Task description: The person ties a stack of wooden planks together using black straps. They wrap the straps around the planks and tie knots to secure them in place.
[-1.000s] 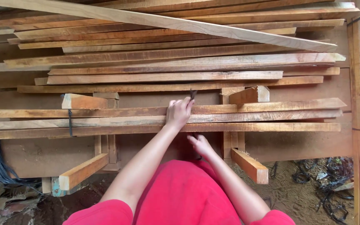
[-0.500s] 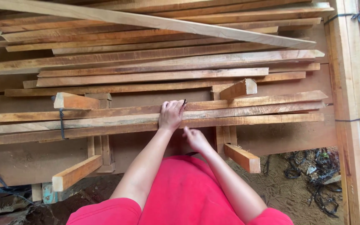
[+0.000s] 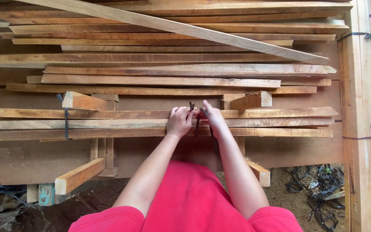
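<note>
Head view, my left hand: my left hand (image 3: pixel 179 121) rests on the bundle of three long planks (image 3: pixel 108 124), fingers curled narrow and pinching the upper end of the dark strap (image 3: pixel 196 122).
Head view, my right hand: my right hand (image 3: pixel 212 118) sits just beside the left, almost touching it, its fingers closed on the same dark strap from the other side.
Head view, strap: the strap is thin and black, crossing the planks upright between my two hands, with a short end sticking up above my fingers; whether it is knotted I cannot tell.
Head view, planks: the three planks lie flat, one against the next, running left to right across the wooden bench frame (image 3: pixel 82 174).
Head view, second tie: another dark tie (image 3: pixel 65 122) wraps the same bundle well to the left, near a short wooden block (image 3: pixel 83 102).
Head view, stack behind: more long boards (image 3: pixel 164 68) lie piled beyond the bundle, one pale board (image 3: pixel 185 30) slanting across the top.
Head view, right side: upright timbers (image 3: pixel 363 107) stand at the right, bound with dark ties.
Head view, ground: loose black strap scraps (image 3: pixel 318 189) lie on the dirt lower right.
Head view, me: red clothing (image 3: pixel 185 202) fills the bottom.
</note>
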